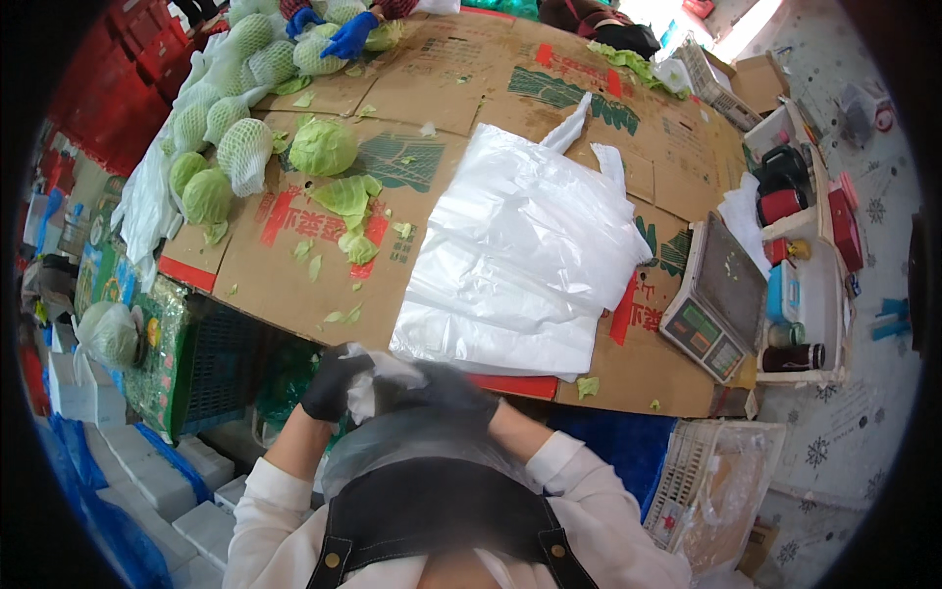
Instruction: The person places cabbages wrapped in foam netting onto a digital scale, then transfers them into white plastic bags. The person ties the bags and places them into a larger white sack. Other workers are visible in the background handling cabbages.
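In a black glove, my left hand (331, 386) grips a crumpled white piece (363, 396), thin plastic or tissue, just off the table's near edge. My right hand (456, 397), also black-gloved and motion-blurred, is close beside it in front of my apron (441, 501). Whether its fingers hold part of the white piece cannot be made out. Directly beyond my hands lies a flat stack of white plastic bags (515, 258). A bare cabbage (324, 147) sits farther left, with torn cabbage leaves (346, 199) near it.
Flattened cardboard (412, 81) covers the table. Net-wrapped cabbages (246, 154) are piled at left, where another person's blue-gloved hands (349, 37) touch one. A digital scale (706, 302) stands right, beside a foam box (809, 294) of small items. A plastic crate (688, 471) is below.
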Action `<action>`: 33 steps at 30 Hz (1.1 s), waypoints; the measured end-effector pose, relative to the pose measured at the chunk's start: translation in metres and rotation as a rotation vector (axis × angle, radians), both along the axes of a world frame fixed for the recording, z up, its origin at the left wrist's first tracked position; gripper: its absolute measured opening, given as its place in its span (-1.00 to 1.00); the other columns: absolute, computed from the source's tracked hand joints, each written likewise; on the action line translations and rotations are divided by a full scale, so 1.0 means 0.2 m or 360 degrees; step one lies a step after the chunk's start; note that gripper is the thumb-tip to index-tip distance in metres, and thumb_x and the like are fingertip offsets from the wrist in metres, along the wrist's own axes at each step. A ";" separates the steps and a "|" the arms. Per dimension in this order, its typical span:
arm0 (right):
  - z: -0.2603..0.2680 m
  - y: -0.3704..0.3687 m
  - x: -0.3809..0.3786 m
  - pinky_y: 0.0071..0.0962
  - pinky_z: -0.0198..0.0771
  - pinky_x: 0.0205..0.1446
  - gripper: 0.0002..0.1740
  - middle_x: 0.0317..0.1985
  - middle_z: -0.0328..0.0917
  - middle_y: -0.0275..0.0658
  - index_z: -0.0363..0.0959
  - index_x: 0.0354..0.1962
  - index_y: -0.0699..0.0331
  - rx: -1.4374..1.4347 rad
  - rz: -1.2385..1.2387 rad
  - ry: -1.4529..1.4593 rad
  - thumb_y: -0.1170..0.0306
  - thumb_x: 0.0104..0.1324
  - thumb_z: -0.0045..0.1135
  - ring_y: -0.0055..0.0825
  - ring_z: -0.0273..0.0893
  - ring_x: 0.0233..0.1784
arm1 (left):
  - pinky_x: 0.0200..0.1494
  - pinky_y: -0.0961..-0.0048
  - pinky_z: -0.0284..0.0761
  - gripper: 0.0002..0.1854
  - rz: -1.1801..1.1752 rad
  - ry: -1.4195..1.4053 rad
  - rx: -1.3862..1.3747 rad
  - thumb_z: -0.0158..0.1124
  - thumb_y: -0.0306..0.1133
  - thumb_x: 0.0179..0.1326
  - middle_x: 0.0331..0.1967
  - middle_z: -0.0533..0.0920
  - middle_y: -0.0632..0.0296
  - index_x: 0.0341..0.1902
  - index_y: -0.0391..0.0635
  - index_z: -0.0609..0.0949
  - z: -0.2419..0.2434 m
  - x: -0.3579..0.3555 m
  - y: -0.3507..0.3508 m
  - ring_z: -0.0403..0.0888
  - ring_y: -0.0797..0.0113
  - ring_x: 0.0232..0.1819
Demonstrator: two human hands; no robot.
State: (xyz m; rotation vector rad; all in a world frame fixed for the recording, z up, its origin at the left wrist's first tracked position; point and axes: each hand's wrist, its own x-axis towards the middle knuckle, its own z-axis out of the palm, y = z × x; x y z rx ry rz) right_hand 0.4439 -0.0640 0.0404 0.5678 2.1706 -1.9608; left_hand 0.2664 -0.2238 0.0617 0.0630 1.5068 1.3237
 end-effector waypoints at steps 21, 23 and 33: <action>-0.10 0.05 0.29 -0.41 0.39 0.32 -0.54 0.21 0.53 -0.13 0.44 0.21 0.37 -0.0293 -0.0465 -0.0141 0.52 0.36 0.17 -0.41 0.48 0.25 | -0.14 0.50 0.46 -0.82 0.0225 0.1470 -0.0099 0.23 -0.50 0.33 -0.20 0.65 0.24 -0.04 -0.21 0.66 0.01 0.02 -0.60 0.57 0.46 -0.20; -0.09 0.13 0.34 -0.41 0.41 0.30 -0.55 0.14 0.58 -0.14 0.48 0.17 0.38 -0.0132 -0.0578 -0.0024 0.53 0.32 0.22 -0.39 0.53 0.19 | -0.16 0.49 0.47 -0.82 0.0294 0.1439 -0.0042 0.24 -0.51 0.30 -0.23 0.66 0.23 -0.05 -0.19 0.68 0.06 0.01 -0.66 0.58 0.45 -0.22; -0.48 -0.15 0.37 -0.32 0.34 0.37 -0.58 0.13 0.60 -0.09 0.59 0.08 0.22 0.0095 -0.0037 0.0060 0.25 0.31 0.20 -0.25 0.50 0.29 | -0.09 0.34 0.54 -0.74 -0.1017 0.1216 0.0306 0.39 -0.48 0.07 -0.28 0.70 0.11 -0.11 -0.16 0.74 0.15 0.30 -0.68 0.65 0.22 -0.19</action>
